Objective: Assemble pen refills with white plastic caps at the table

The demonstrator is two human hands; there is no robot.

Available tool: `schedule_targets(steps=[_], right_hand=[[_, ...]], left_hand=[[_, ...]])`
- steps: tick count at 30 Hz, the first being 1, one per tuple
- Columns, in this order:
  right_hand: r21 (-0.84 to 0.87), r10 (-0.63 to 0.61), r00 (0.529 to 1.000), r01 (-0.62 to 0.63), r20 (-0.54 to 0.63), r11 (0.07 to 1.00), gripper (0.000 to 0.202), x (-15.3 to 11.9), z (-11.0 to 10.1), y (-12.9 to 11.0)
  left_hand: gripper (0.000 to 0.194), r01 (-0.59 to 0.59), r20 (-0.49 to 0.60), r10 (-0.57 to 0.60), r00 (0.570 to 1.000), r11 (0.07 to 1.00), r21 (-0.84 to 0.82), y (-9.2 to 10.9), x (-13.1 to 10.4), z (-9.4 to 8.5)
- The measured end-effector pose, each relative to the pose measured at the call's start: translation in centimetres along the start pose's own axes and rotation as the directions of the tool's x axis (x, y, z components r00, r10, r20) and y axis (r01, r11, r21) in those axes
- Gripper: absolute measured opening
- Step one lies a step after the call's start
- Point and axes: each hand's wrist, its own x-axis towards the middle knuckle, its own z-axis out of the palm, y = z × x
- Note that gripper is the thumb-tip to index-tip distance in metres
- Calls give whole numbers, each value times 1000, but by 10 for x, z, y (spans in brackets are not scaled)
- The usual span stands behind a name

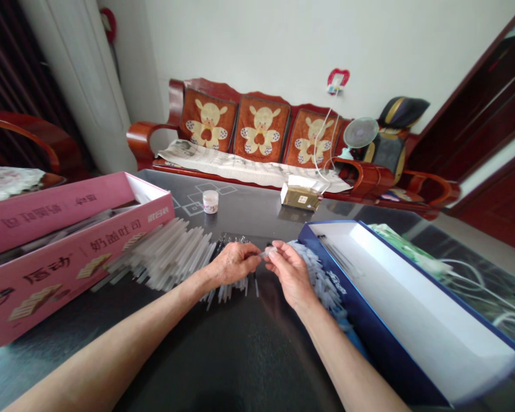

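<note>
Over the dark table, my left hand and my right hand meet, fingertips almost touching. Both are closed in a pinch on a small translucent plastic piece that spans the gap between them. Its exact kind is too small to make out. Under and beside my left hand lie thin dark-and-clear sticks. Further left spreads a pile of whitish translucent tubes. To the right of my right hand is a heap of small bluish-white plastic pieces, partly hidden by my forearm.
A pink box stands at the left, and a long blue box with a few thin sticks inside is at the right. A small jar and a tissue box stand toward the back. White cables lie at the far right.
</note>
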Motion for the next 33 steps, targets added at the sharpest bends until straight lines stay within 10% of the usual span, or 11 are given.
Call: schedule_targets(steps=[12, 33], right_hand=[[-354, -141, 988, 154, 63, 922, 21, 1, -8, -6], [-96, 111, 994, -111, -14, 989, 25, 0, -4, 0]], left_hand=[[32, -261, -10, 333, 943, 758, 598, -18, 2, -3], [29, -368, 85, 460, 884, 571, 734, -15, -1, -2]])
